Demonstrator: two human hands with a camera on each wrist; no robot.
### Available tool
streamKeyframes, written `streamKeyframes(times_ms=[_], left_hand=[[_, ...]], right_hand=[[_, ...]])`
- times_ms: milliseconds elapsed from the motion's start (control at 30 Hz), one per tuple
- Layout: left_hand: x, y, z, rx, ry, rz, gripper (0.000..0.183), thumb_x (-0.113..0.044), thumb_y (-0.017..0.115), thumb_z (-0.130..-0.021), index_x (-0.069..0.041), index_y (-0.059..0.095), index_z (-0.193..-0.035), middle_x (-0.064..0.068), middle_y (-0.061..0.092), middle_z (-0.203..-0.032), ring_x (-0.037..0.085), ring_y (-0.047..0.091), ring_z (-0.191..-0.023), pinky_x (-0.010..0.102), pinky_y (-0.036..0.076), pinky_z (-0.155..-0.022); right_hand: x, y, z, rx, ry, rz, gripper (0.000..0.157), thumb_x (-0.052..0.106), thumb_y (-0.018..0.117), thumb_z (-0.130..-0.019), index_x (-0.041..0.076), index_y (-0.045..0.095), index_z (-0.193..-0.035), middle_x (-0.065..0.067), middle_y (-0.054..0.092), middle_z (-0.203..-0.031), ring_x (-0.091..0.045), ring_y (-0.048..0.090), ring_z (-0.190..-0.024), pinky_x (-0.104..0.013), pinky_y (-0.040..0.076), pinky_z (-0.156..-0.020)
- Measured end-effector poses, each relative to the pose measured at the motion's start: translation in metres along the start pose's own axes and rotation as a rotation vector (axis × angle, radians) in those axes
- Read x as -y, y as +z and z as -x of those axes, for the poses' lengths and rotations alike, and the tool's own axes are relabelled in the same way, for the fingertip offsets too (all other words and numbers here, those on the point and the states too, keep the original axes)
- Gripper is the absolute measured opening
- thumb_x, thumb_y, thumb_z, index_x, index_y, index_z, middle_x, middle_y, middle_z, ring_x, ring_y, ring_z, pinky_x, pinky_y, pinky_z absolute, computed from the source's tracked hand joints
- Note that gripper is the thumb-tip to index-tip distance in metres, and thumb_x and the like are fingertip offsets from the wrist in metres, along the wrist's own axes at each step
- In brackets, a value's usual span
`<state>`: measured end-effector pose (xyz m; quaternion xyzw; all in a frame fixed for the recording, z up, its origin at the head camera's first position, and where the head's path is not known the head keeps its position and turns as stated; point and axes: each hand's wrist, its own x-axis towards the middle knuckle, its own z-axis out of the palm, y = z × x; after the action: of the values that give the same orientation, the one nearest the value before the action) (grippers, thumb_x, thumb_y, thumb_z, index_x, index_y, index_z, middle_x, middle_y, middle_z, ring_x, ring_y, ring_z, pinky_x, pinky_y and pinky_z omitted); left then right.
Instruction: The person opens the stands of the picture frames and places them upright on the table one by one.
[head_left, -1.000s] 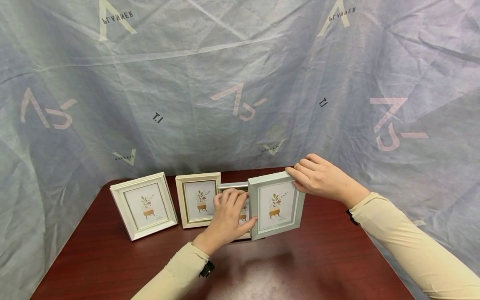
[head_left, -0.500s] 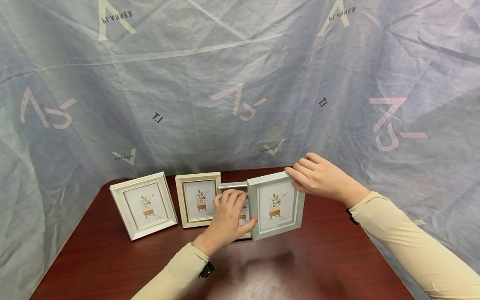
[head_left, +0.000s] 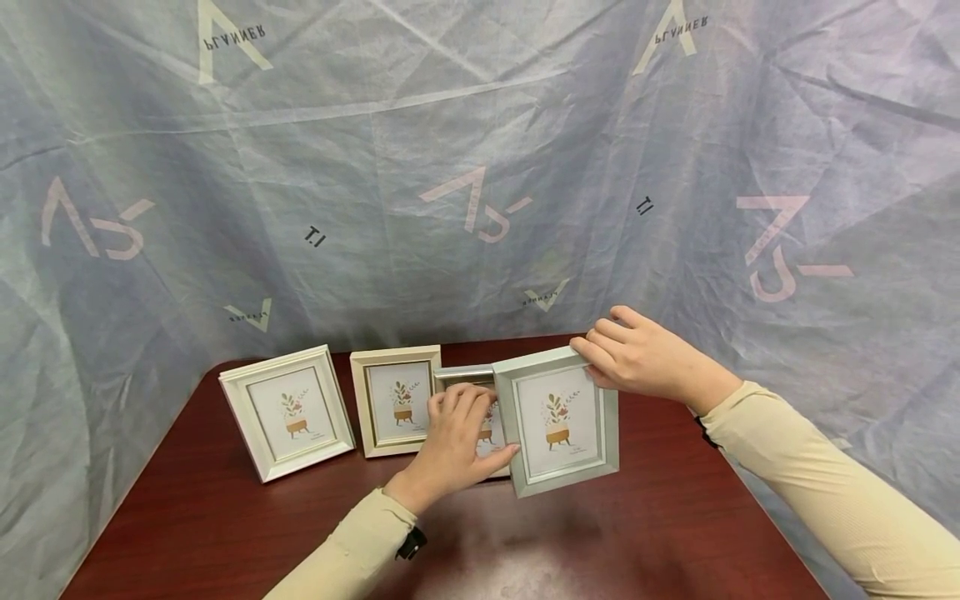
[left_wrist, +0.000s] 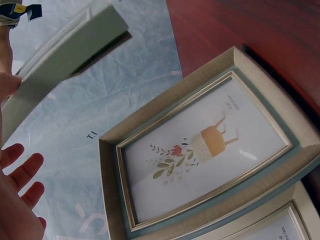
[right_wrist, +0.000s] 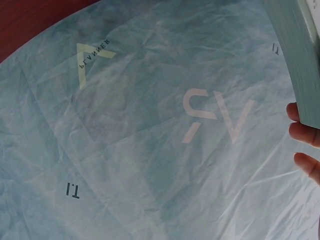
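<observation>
By its upper right corner, my right hand [head_left: 633,354] pinches a pale green picture frame [head_left: 505,417], tilted, with its lower edge over the table. My left hand [head_left: 457,433] has loosely spread fingers in front of a beige frame with a silvery top edge [head_left: 467,372], hiding much of it. The left thumb reaches the green frame's left side. In the left wrist view, the beige frame [left_wrist: 167,105] stands apart from the left hand's fingers [left_wrist: 26,172]. Right-hand fingertips [right_wrist: 302,132] lie against the green frame's edge [right_wrist: 295,60] in the right wrist view.
A cream frame [head_left: 360,404] stands left of the beige one, slightly overlapping it. Farther left, a white frame [head_left: 243,417] is angled on the dark red table [head_left: 225,533]. Grey printed cloth [head_left: 390,275] hangs behind and at both sides. Every frame holds a potted-plant print.
The green frame's lower edge has swung down and to the right, so it tilts more. My right hand stays almost in place at its corner. The left hand and the standing frames hardly moved.
</observation>
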<state>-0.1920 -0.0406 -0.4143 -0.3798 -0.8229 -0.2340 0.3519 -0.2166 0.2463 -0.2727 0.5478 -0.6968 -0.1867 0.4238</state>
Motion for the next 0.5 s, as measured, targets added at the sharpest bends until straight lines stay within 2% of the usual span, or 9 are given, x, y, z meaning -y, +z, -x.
streamKeyframes(times_ms=[233,500], left_hand=[[0.0014,0.0000,-0.0003,-0.008,0.004,-0.003,0.058,-0.042,0.078,-0.075,-0.004,0.058,-0.113,0.008,0.055,-0.112,0.028,0.046,-0.109,0.052,0.031,-0.085],[0.0010,0.0033,0.0017,-0.036,0.032,-0.009,0.054,-0.041,0.079,-0.075,-0.006,0.058,-0.110,0.008,0.055,-0.110,0.029,0.047,-0.107,0.051,0.032,-0.083]], right_hand=[[0.0006,0.0008,-0.0009,-0.021,-0.011,0.006,0.029,0.014,0.036,-0.098,-0.002,0.059,-0.105,-0.006,0.057,-0.077,-0.022,0.053,-0.070,-0.039,0.045,-0.073],[-0.0013,0.0012,0.0024,0.014,-0.013,0.008,0.030,0.015,0.032,-0.099,-0.001,0.057,-0.105,-0.006,0.056,-0.077,-0.022,0.052,-0.071,-0.040,0.044,-0.074]])
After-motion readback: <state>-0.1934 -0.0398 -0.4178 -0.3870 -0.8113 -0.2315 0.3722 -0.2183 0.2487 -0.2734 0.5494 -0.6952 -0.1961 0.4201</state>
